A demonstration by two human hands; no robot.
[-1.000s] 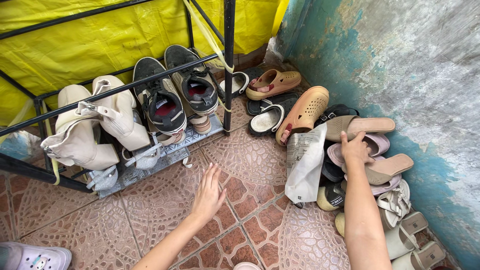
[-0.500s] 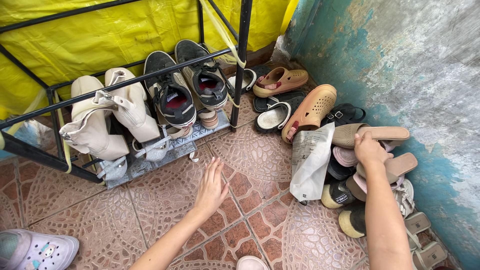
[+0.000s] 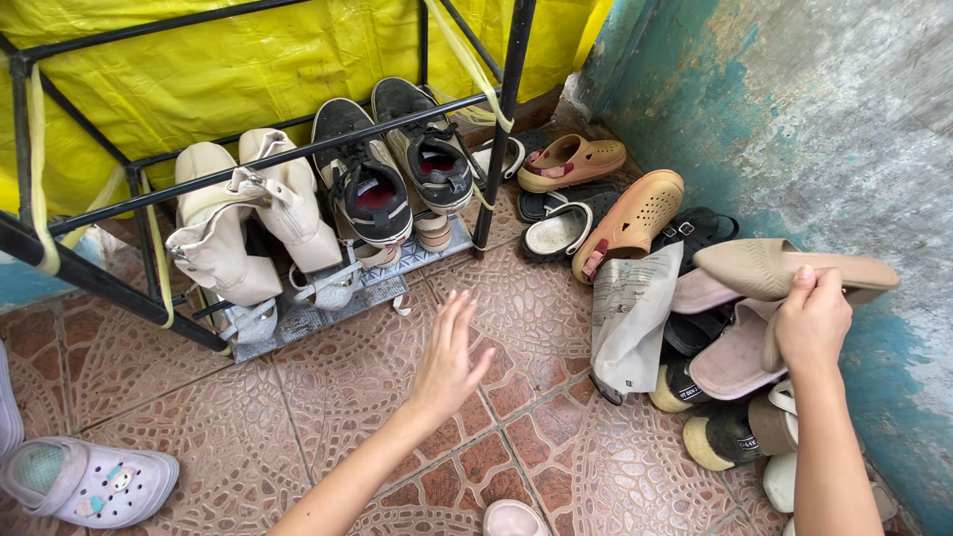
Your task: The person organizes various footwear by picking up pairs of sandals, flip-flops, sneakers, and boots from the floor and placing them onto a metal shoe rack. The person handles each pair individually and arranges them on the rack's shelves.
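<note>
Right hand [image 3: 812, 320] clamps the tan flats [image 3: 784, 270] at three o'clock, lifting; left hand [image 3: 449, 359] spread empty, rack [image 3: 298, 154] placement seemingly next.

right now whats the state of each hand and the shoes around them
right hand: gripping a beige slipper, lifted off the pile
left hand: open, empty, above the floor tiles
black sneakers: on the rack, leaning toe up
white bag: lying against the shoe pile

The right hand [image 3: 812, 320] hides part of the beige sandal [image 3: 784, 270]; its fingertips are unseen.
</note>
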